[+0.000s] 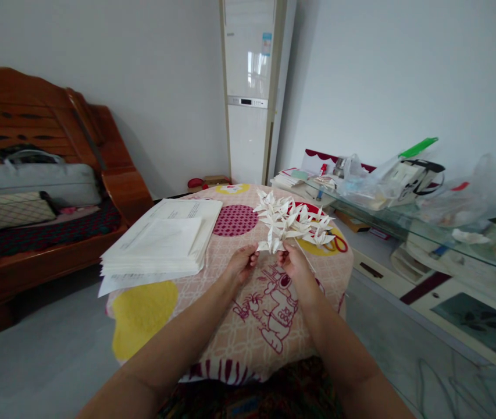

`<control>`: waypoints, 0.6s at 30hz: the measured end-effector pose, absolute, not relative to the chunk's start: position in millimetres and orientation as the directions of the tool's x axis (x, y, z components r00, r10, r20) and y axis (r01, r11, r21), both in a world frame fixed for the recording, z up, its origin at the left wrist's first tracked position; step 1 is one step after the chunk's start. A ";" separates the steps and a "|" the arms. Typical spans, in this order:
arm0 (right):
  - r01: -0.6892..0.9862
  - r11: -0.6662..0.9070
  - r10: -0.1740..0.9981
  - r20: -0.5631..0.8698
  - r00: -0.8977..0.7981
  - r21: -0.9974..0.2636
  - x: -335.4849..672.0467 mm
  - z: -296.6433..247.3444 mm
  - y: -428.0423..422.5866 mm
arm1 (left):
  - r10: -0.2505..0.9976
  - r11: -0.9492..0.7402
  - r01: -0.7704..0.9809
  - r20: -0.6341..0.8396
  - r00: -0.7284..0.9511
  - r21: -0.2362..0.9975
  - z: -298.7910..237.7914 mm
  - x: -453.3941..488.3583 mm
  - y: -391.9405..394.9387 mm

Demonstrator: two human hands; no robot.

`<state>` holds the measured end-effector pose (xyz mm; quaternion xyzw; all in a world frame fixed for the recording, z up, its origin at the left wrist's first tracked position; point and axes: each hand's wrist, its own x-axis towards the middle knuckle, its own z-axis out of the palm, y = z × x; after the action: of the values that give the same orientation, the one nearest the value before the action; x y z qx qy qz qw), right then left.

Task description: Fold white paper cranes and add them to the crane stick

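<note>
A white folded paper crane [271,244] is stretched between my two hands, low over the table. My left hand [242,263] pinches its left tip, and the fingers of my right hand [293,260] are closed on its right tip. Just beyond, several more white paper cranes [298,218] lie heaped together. To the left of my hands rests a thick stack of white paper [156,233] with a smaller sheet on top. Red-handled scissors [340,244] stick out beside the heap, their blades mostly hidden.
A pink patterned cloth [230,297] covers the round table. On the right stands a glass-topped cabinet [387,227] holding plastic bags and papers. A wooden bench [56,233] with a grey bag [38,180] is at left. A tall white air conditioner [250,139] fills the corner.
</note>
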<state>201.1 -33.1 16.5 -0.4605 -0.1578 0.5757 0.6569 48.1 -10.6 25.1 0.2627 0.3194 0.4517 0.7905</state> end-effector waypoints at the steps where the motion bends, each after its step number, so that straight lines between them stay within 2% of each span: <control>1: -0.609 -0.086 0.900 -0.323 0.292 -0.788 202.2 16.8 -33.6 | 0.883 0.448 -0.545 -0.258 0.391 0.709 24.7 48.2 -10.7; 11: -0.604 -0.091 0.897 -0.329 0.296 -0.792 202.6 12.8 -31.3 | 0.880 0.427 -0.510 -0.214 0.424 0.746 21.7 50.0 -11.0; 18: -0.605 -0.023 0.906 -0.273 0.324 -0.796 202.7 9.4 -31.5 | 0.898 0.387 -0.501 -0.195 0.394 0.774 20.8 48.1 -8.6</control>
<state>202.7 -31.5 9.4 -0.4491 -0.1674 0.5567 0.6785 48.1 -8.6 20.8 0.3178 0.3127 0.4531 0.7720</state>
